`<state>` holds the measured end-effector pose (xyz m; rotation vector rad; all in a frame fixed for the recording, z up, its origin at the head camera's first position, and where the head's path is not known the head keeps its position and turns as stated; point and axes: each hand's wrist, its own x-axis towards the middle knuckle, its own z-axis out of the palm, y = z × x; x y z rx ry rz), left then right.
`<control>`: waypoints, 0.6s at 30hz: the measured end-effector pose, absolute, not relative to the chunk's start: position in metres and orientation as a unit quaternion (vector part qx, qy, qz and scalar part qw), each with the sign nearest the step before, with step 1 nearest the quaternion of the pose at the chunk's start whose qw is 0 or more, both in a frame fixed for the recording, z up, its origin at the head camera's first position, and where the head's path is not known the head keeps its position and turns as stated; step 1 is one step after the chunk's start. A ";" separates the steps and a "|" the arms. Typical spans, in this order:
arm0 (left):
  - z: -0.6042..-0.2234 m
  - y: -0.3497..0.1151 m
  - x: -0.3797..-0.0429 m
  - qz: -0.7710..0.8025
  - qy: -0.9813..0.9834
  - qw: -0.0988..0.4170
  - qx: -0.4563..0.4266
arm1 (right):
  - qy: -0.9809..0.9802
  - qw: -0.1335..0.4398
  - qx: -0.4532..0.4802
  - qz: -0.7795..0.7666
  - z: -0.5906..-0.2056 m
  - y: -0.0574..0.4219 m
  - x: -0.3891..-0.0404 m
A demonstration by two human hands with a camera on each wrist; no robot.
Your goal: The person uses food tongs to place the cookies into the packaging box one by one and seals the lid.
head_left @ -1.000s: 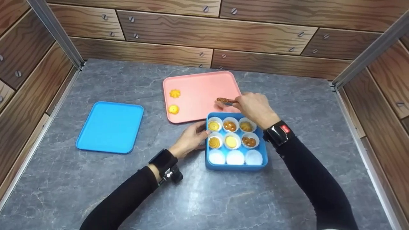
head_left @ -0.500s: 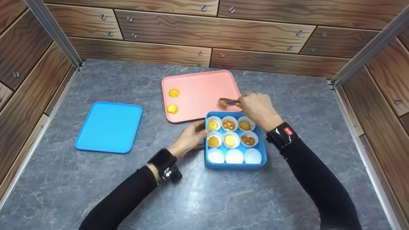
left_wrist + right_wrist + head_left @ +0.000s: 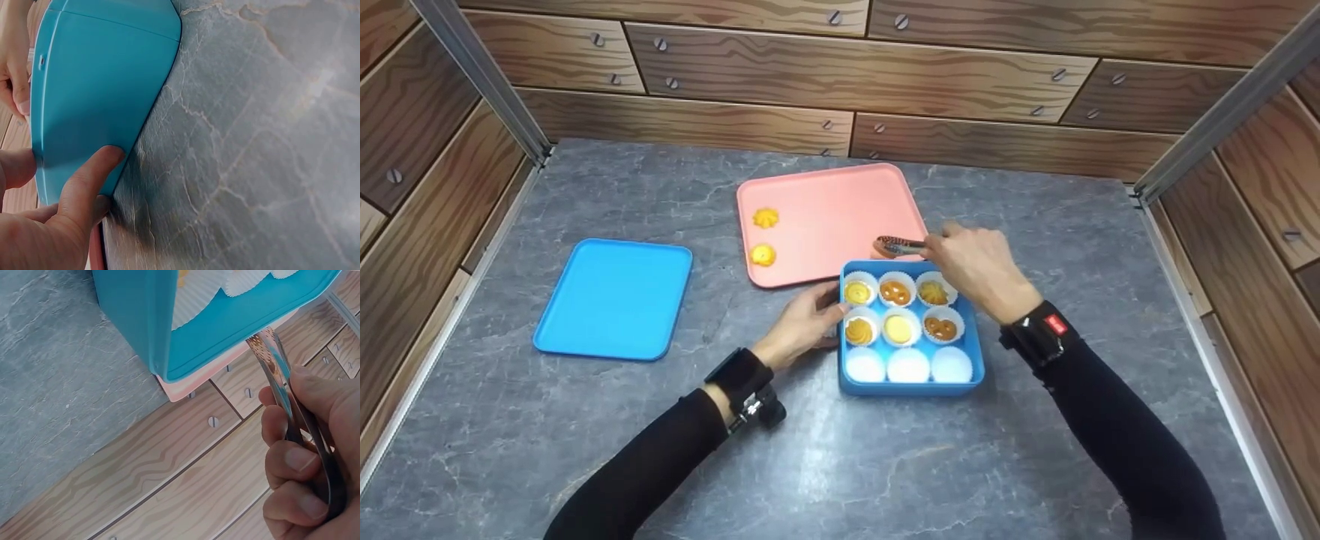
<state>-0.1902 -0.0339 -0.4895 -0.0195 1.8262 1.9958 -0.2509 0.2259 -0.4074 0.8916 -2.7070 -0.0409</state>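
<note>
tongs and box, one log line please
right hand: holds tongs at pink tray | left hand: touches box | front cups: empty | other cups: filled

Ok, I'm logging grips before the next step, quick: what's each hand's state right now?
Left hand: open, touching the side of the blue box.
Right hand: closed, holding the tongs.

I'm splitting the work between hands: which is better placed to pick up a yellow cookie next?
The right hand, I'd judge: it holds the tongs, their tips over the pink tray where the yellow cookies lie. The left hand presses against the blue box.
</note>
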 end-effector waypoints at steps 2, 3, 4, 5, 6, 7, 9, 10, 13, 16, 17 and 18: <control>-0.489 -0.034 -0.190 0.720 0.659 0.217 -0.007 | -0.935 0.158 0.317 -0.011 -0.408 0.228 -0.247; -0.489 -0.034 -0.190 0.719 0.660 0.217 -0.008 | -0.932 0.166 0.321 -0.010 -0.408 0.229 -0.246; -0.489 -0.034 -0.190 0.718 0.662 0.216 -0.009 | -0.930 0.172 0.325 -0.009 -0.408 0.230 -0.244; -0.489 -0.034 -0.190 0.717 0.663 0.216 -0.010 | -0.927 0.179 0.329 -0.009 -0.408 0.231 -0.242; -0.489 -0.034 -0.190 0.716 0.664 0.216 -0.011 | -0.925 0.186 0.332 -0.009 -0.408 0.232 -0.240; -0.489 -0.034 -0.191 0.715 0.664 0.216 -0.014 | -0.923 0.192 0.334 -0.009 -0.408 0.232 -0.238; -0.490 -0.034 -0.191 0.714 0.666 0.217 -0.017 | -0.919 0.204 0.337 -0.007 -0.407 0.234 -0.235; -0.490 -0.034 -0.191 0.713 0.666 0.217 -0.018 | -0.918 0.208 0.338 -0.006 -0.407 0.235 -0.233; -0.490 -0.034 -0.191 0.714 0.666 0.216 -0.018 | -0.914 0.222 0.340 -0.005 -0.405 0.238 -0.228; -0.490 -0.035 -0.189 0.717 0.663 0.215 -0.012 | -0.907 0.238 0.348 -0.013 -0.403 0.241 -0.223; -0.490 -0.035 -0.189 0.717 0.663 0.215 -0.010 | -0.904 0.244 0.351 -0.017 -0.403 0.242 -0.222; -0.489 -0.035 -0.189 0.717 0.662 0.215 -0.009 | -0.901 0.249 0.355 -0.021 -0.402 0.243 -0.220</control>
